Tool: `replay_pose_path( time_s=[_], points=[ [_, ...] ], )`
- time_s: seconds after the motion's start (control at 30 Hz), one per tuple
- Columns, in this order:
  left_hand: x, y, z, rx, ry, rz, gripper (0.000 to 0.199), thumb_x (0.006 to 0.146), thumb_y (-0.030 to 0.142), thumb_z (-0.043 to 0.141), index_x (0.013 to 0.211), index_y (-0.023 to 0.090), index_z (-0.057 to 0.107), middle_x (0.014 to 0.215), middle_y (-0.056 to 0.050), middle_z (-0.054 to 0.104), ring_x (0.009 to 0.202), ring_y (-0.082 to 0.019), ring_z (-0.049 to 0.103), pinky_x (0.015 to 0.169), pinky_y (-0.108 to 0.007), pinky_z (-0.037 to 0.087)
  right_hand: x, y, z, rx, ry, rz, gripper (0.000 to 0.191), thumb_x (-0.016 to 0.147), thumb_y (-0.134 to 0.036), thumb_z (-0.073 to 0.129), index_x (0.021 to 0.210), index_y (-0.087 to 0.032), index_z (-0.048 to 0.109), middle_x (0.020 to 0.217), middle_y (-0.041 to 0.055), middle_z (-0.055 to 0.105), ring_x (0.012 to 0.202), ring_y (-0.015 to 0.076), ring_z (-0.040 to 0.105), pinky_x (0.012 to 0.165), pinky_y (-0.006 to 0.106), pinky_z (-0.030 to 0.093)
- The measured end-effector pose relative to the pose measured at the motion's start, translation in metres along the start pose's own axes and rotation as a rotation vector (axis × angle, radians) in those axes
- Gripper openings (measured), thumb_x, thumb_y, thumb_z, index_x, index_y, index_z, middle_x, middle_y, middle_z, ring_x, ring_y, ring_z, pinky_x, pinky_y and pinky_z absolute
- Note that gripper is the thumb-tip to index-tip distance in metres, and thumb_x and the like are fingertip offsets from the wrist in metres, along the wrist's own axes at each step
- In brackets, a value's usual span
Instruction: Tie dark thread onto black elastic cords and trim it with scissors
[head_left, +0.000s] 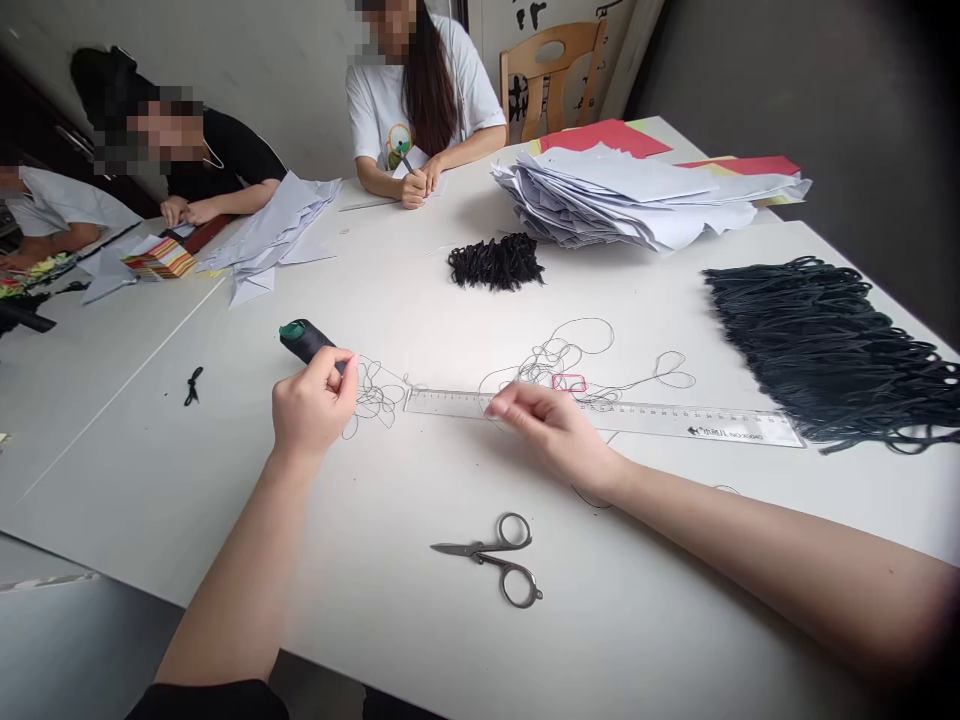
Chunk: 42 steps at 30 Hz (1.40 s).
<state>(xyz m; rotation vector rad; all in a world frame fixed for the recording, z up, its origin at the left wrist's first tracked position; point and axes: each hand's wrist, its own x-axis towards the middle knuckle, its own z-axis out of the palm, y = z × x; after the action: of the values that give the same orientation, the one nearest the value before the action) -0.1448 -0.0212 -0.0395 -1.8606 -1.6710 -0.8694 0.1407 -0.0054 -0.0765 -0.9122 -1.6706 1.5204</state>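
My left hand (313,402) is closed around the lower end of a spool of black thread (300,338), whose green core shows at the top. Thumb and forefinger of my right hand (559,435) are pinched together over the ruler, with fine black thread (536,355) at the fingertips. That thread lies in loose tangled loops between and behind both hands. A long clear ruler (652,420) runs across the table under the loops. A small red rectangular outline (568,383) shows among them. Metal scissors (487,550) lie with handles spread, nearer to me.
Black looped cords (817,350) lie in a wide row at right, and a smaller black bundle (496,262) sits farther back. Stacked white paper (622,195) rests at back right. A small black knot (193,386) lies left. Several people sit around the table (187,470).
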Motion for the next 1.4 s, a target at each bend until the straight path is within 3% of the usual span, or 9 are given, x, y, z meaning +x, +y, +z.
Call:
replay_pose_path(
  time_s=[0.07,0.13,0.27,0.43,0.7,0.93,1.13,1.27,1.4],
  points=[
    [0.000,-0.001,0.001,0.009,0.006,-0.007,0.014,0.085,0.026,0.055,0.074,0.020,0.061,0.044,0.007,0.038,0.040,-0.009,0.037,0.048,-0.021,0.031,0.003,-0.002,-0.005,0.086,0.311,-0.057,0.040,0.088,-0.059,0.058,0.084,-0.019,0.060,0.058,-0.0046,0.035,0.051,0.0097,0.028,0.046,0.025,0.022],
    [0.000,-0.002,0.001,0.010,-0.001,-0.010,0.013,0.085,0.026,0.055,0.074,0.020,0.061,0.044,0.007,0.037,0.040,-0.009,0.037,0.048,-0.021,0.031,0.009,-0.005,-0.015,0.183,0.519,-0.120,0.038,0.085,-0.058,0.063,0.082,-0.020,0.058,0.056,-0.0058,0.030,0.049,0.0097,0.026,0.044,0.025,0.021],
    [0.000,-0.003,0.000,0.010,-0.034,-0.026,0.013,0.084,0.026,0.055,0.074,0.020,0.060,0.044,0.007,0.035,0.041,-0.009,0.036,0.049,-0.022,0.031,0.022,-0.009,-0.034,0.320,0.684,-0.232,0.034,0.084,-0.053,0.066,0.077,-0.021,0.054,0.054,-0.0072,0.025,0.046,0.0090,0.021,0.042,0.024,0.017],
    [0.004,-0.010,-0.003,-0.002,-0.052,-0.125,0.011,0.081,0.024,0.057,0.071,0.020,0.057,0.045,0.008,0.038,0.042,-0.009,0.035,0.053,-0.022,0.033,0.027,-0.004,-0.040,0.357,0.737,-0.208,0.029,0.086,-0.047,0.065,0.076,-0.022,0.054,0.053,-0.0078,0.023,0.044,0.0083,0.019,0.041,0.023,0.016],
    [0.014,-0.023,-0.016,0.068,0.017,-0.344,0.009,0.081,0.027,0.056,0.075,0.020,0.057,0.044,0.009,0.039,0.042,-0.009,0.039,0.060,-0.022,0.036,0.030,0.000,-0.044,0.356,0.787,-0.212,0.030,0.087,-0.046,0.062,0.074,-0.022,0.050,0.052,-0.0079,0.024,0.043,0.0083,0.018,0.039,0.023,0.016],
    [0.016,-0.030,-0.026,0.165,0.054,-0.391,0.008,0.080,0.024,0.055,0.081,0.018,0.061,0.045,0.010,0.037,0.043,-0.009,0.037,0.061,-0.021,0.036,0.031,-0.004,-0.047,0.356,0.833,-0.245,0.029,0.087,-0.044,0.061,0.072,-0.022,0.048,0.052,-0.0076,0.023,0.045,0.0090,0.019,0.040,0.022,0.016],
    [0.020,-0.045,-0.027,0.142,0.000,-0.615,0.010,0.077,0.025,0.057,0.080,0.019,0.064,0.056,0.005,0.057,0.051,-0.011,0.051,0.079,-0.028,0.046,0.035,0.003,-0.051,0.387,0.855,-0.172,0.029,0.089,-0.040,0.059,0.071,-0.022,0.046,0.053,-0.0075,0.025,0.044,0.0084,0.019,0.039,0.022,0.015],
    [0.024,-0.051,-0.033,0.241,-0.125,-0.772,0.013,0.073,0.027,0.059,0.081,0.023,0.068,0.080,0.000,0.070,0.075,-0.020,0.061,0.082,-0.035,0.048,0.034,0.005,-0.047,0.354,0.837,-0.185,0.032,0.088,-0.046,0.059,0.071,-0.023,0.045,0.052,-0.0077,0.023,0.044,0.0090,0.019,0.039,0.023,0.016],
    [0.028,-0.054,-0.041,0.304,-0.494,-0.937,0.018,0.067,0.028,0.065,0.083,0.027,0.074,0.092,-0.004,0.071,0.090,-0.029,0.059,0.080,-0.042,0.049,0.028,0.003,-0.036,0.265,0.766,-0.258,0.037,0.088,-0.054,0.059,0.074,-0.023,0.045,0.053,-0.0076,0.024,0.044,0.0099,0.022,0.040,0.024,0.019]
  ],
)
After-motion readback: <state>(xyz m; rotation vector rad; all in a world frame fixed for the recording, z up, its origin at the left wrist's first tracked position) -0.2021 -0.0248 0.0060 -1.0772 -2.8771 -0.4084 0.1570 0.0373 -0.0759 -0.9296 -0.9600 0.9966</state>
